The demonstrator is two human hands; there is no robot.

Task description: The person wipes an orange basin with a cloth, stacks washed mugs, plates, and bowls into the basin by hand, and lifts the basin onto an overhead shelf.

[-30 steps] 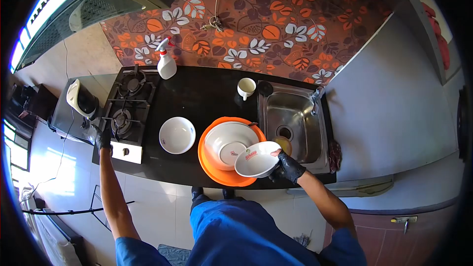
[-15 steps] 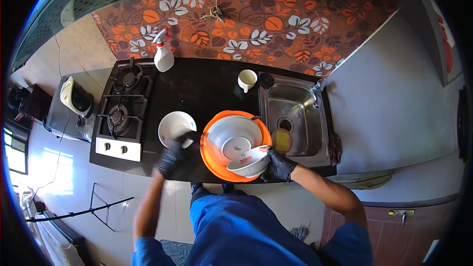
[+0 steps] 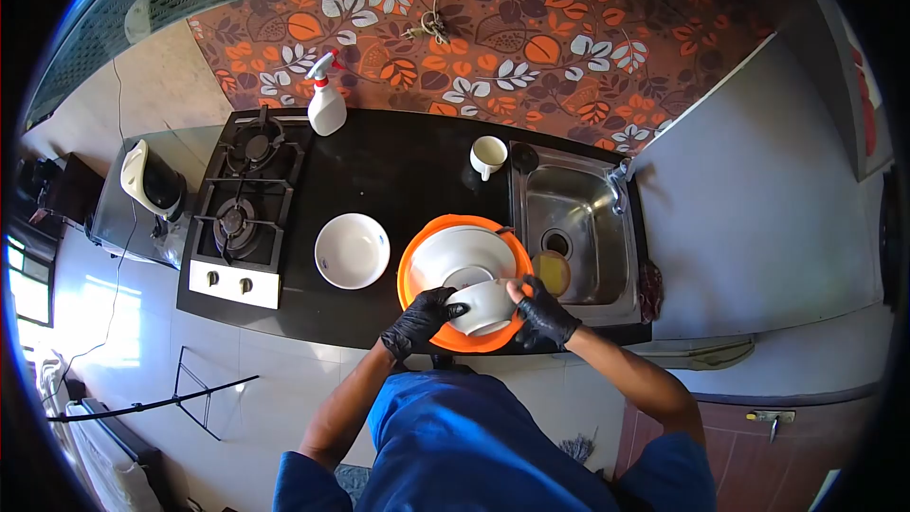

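I had the small white bowl (image 3: pixel 485 303) tilted over the orange basin (image 3: pixel 466 343), my left hand (image 3: pixel 415 321) narrowed on one side, my right hand (image 3: pixel 545 314) closed at the other. It wasn't set down. A larger upturned bowl (image 3: pixel 455 248) lay in the basin; a third bowl (image 3: pixel 353 251) stood apart on the counter (image 3: pixel 389 166). I couldn't judge what remained.

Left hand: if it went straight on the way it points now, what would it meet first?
The held white bowl, which the left hand touches. Beyond it, probably the larger bowl in the orange basin, though depth is unclear.
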